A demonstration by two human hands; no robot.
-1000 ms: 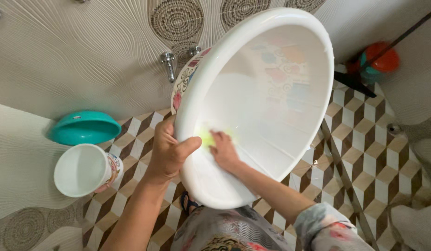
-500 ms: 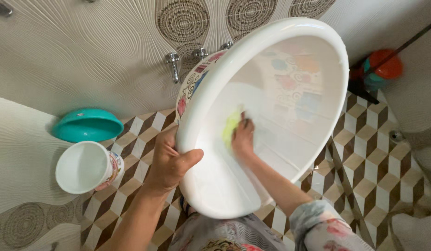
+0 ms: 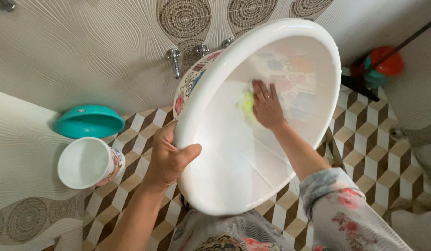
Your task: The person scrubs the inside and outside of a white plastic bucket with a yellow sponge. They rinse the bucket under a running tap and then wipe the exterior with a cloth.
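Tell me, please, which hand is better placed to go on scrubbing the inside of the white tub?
Right. The right hand is already inside the white tub, pressing the yellow-green scrubber to its wall, while the left hand grips the rim, holding the tub tilted.

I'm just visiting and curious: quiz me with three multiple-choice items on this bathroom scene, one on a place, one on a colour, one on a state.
1. Where is the right hand?
A. inside the large white plastic basin
B. on the wall tap
C. on the floor

2. What colour is the upturned bowl by the wall?
A. red
B. teal
C. black

3. How is the basin held?
A. flat on the floor
B. hung on the wall
C. tilted, its rim gripped by the left hand

Answers: 1 A, the palm presses a yellow-green scrub pad against the inner wall. 2 B, it is plainly teal. 3 C, thumb and fingers clasp the rim.
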